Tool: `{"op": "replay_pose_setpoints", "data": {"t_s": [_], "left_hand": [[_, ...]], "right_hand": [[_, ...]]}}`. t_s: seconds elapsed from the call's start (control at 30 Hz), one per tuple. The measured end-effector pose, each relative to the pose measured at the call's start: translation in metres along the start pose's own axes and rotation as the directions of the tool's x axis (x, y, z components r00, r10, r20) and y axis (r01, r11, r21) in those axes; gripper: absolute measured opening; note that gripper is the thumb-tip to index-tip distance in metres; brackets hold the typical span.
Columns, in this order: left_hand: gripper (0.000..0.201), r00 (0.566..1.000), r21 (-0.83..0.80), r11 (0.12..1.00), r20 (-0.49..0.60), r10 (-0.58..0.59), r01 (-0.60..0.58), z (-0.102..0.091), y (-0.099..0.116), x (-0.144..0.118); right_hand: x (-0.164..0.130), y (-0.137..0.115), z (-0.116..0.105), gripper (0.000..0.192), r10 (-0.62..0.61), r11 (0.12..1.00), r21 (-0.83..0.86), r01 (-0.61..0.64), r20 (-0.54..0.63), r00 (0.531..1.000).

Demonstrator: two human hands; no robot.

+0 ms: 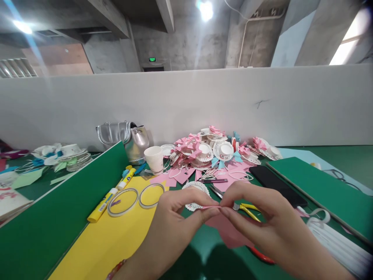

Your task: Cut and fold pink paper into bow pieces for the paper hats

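1. Left hand (175,217) and right hand (262,217) meet low at centre, fingertips closed together in a pinch on a thin folded edge of pink paper (224,229). The rest of the sheet hangs below the fingers, above the green table (204,249).
2. Both hands are nearly closed; thumbs and forefingers grip, the other fingers are curled.
3. Under the right hand: yellow-handled scissors (247,210), partly hidden. A red-handled tool (260,255) shows below the wrist.
4. Left of the hands: yellow sheet (116,237), carrying two tape rings (122,201) side by side, with a yellow glue stick (101,206) lying at its edge.
5. Just behind the fingers: white paper doily (196,187), flat.
6. Right: black phone (276,184) beside a green board (320,190); white strap bundle (335,241) nearer.
7. Farther back: white paper cup (154,158), silver handbag (125,140), pile of pink-and-white paper flowers (215,149).
8. Behind: white partition wall (204,101).
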State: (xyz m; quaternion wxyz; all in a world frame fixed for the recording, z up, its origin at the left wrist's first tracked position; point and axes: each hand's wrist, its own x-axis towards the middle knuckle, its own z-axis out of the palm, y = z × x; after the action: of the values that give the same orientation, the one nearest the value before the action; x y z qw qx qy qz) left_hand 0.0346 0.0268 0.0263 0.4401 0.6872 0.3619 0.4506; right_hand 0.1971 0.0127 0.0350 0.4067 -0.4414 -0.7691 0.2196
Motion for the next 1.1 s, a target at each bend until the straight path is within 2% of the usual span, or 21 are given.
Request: {"op": "replay_pose_setpoints", "data": {"t_s": [0.17, 0.37, 0.6, 0.83, 1.0, 1.1], "left_hand": [[0.013, 0.999, 0.069, 0.997, 0.03, 0.017, -0.019, -0.005, 0.006, 0.0], [0.016, 0.987, 0.092, 0.984, -0.026, 0.157, -0.154, -0.005, 0.004, 0.0], [0.014, 0.98, 0.135, 0.985, -0.155, 0.126, -0.105, -0.007, 0.001, 0.004], [0.014, 0.986, 0.184, 0.972, -0.046, 0.159, -0.148, -0.008, 0.001, 0.002], [0.016, 0.992, 0.144, 0.982, -0.017, 0.127, -0.123, -0.006, -0.002, 0.001], [0.015, 0.993, 0.174, 0.978, 0.008, 0.118, -0.118, -0.004, -0.003, 0.002]], "right_hand": [[-0.002, 0.001, -0.001, 0.012, -0.044, 0.999, 0.0, 0.044, -0.007, 0.999], [-0.002, 0.003, -0.001, 0.012, -0.033, 0.999, -0.017, 0.033, 0.021, 0.999], [-0.003, 0.004, -0.003, 0.014, -0.049, 0.997, -0.059, 0.047, -0.025, 0.999], [0.0, 0.003, 0.001, 0.014, -0.013, 1.0, -0.006, 0.013, 0.008, 1.0], [-0.001, 0.004, 0.003, 0.014, 0.007, 0.999, 0.042, -0.006, -0.023, 1.0], [-0.004, 0.005, 0.004, 0.012, -0.01, 0.998, 0.056, 0.013, -0.064, 0.998]]}}
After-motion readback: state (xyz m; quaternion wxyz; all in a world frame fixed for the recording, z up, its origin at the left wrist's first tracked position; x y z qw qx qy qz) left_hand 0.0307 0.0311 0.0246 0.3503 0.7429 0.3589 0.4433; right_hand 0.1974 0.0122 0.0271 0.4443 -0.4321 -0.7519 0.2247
